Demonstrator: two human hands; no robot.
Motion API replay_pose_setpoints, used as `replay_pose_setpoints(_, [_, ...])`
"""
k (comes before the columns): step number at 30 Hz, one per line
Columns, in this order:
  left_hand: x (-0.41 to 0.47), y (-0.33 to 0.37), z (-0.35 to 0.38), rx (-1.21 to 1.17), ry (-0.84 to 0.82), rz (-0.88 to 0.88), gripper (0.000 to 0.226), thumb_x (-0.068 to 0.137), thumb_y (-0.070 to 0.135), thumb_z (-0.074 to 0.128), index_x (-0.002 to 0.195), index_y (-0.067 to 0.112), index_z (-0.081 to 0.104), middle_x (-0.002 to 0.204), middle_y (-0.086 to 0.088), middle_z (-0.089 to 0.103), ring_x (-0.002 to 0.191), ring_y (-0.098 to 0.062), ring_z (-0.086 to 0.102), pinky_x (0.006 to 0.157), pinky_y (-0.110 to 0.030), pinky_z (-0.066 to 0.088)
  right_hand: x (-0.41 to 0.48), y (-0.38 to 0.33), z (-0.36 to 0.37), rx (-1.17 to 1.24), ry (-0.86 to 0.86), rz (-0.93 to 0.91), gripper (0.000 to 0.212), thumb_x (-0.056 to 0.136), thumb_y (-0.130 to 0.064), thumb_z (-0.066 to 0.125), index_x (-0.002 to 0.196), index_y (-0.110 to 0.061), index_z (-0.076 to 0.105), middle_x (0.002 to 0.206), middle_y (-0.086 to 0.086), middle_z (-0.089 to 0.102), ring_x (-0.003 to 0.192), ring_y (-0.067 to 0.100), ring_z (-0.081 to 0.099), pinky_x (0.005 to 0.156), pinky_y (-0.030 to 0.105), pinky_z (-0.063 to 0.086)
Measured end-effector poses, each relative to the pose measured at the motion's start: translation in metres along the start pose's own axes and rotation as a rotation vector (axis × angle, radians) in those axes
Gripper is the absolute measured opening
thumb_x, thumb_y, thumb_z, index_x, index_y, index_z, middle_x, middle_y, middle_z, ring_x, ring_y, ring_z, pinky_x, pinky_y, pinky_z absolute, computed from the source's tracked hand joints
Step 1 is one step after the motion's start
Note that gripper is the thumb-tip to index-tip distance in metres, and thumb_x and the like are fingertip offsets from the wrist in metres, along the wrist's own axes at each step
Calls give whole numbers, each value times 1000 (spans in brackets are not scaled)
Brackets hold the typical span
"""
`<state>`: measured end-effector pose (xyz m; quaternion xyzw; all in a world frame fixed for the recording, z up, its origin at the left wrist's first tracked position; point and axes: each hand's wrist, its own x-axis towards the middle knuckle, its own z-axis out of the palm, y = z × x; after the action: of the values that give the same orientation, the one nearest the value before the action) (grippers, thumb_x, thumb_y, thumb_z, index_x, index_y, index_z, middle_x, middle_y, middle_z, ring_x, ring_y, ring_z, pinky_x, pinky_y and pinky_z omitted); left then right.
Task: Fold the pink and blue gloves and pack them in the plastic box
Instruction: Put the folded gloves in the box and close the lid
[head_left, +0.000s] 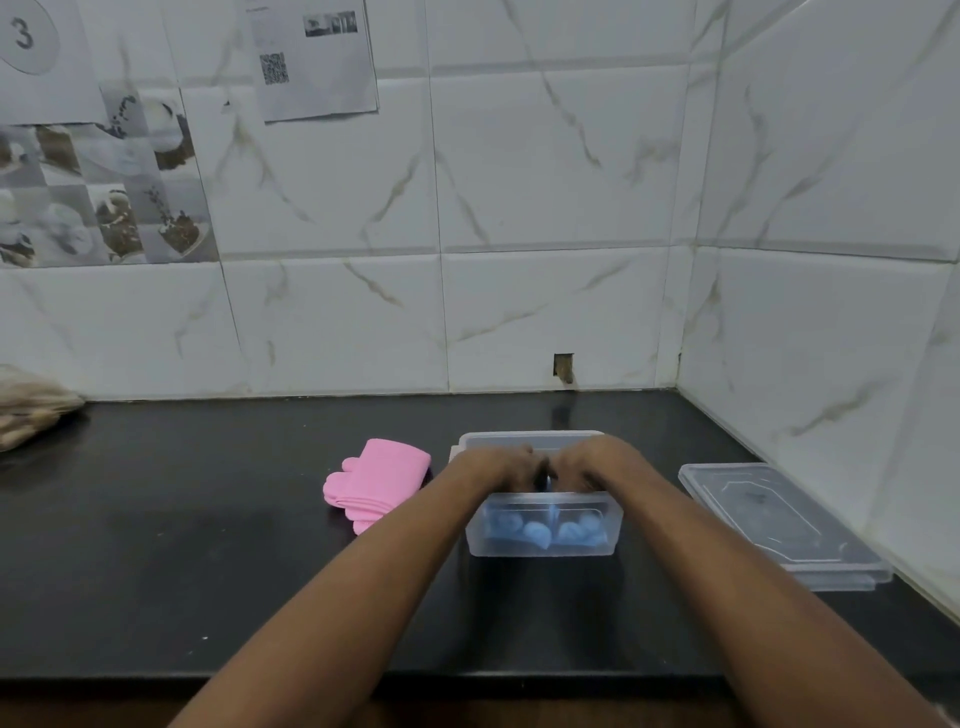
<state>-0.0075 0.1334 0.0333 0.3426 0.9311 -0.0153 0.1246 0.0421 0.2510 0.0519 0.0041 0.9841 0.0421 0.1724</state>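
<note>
Left hand, right hand inside box on blue gloves, grip impossible to tell; may spring out once released.

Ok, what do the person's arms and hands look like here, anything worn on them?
Both arms are bare, with no sleeves in view. The left hand and right hand wear no gloves, and no watch, bracelet or band shows at either wrist. Rings cannot be ruled out, as little shows beyond the knuckles.
</note>
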Motion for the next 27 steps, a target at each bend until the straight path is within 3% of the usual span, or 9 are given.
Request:
replay_pose_setpoints(3, [-12,-13,-13,-208,12,-7,31,92,27,61,122,17,63,121,-9,64,100,-23,63,88,-37,55,3,1,2,31,-14,25,42,86,-28,64,127,-17,59,123,6,62,106,21,59,91,34,48])
replay_pose_setpoints(6, [-26,-24,-24,-109,135,-3,19,89,13,66,106,11,73,107,-6,72,85,-17,64,76,-25,50,1,2,-1,100,-51,31,44,85,-32,66,126,-17,60,121,4,63,104,18,61,91,34,51])
replay_pose_setpoints(12, [-24,-17,-21,29,-42,-29,33,87,14,67,119,17,67,118,-5,66,92,-18,58,78,-29,48,-6,5,-16,386,-175,28,61,85,-55,61,126,-10,60,125,9,60,111,23,59,101,42,48])
replay_pose_setpoints(17, [-13,-4,-1,87,-81,-118,46,86,25,67,131,20,55,128,-5,59,95,-24,60,57,-33,52,1,-3,-6,57,-69,37,53,76,-53,69,112,-15,67,106,3,64,96,18,62,86,34,52])
replay_pose_setpoints(19, [-12,-3,-4,60,-133,-132,47,86,22,67,132,19,56,128,-8,60,101,-26,63,65,-36,55,4,-8,-3,15,-45,72,53,74,-53,71,113,-17,67,104,2,61,96,20,60,88,37,52])
replay_pose_setpoints(21, [-16,-9,-15,26,-159,-96,39,86,13,65,125,15,62,120,-10,64,93,-24,65,76,-36,57,6,-10,-2,24,-56,89,55,77,-51,70,120,-18,63,111,3,59,97,20,57,87,36,50])
replay_pose_setpoints(24, [-26,-12,-29,31,146,-53,29,90,2,54,112,9,71,113,-11,70,90,-23,66,77,-32,54,3,-9,-3,68,-57,73,60,76,-51,69,125,-18,59,124,4,59,103,20,57,90,36,49])
replay_pose_setpoints(26, [-29,-6,-20,58,370,-79,29,93,3,49,112,5,71,116,-15,70,103,-30,65,89,-37,52,-1,-5,-7,128,-32,35,50,78,-49,67,116,-16,64,116,4,65,98,19,62,89,37,51])
replay_pose_setpoints(27, [-28,-2,-12,60,389,-119,29,93,4,49,114,4,69,119,-16,68,107,-32,64,92,-38,51,-2,-3,-8,162,30,12,39,82,-44,66,107,-15,66,107,4,67,91,18,64,84,36,54])
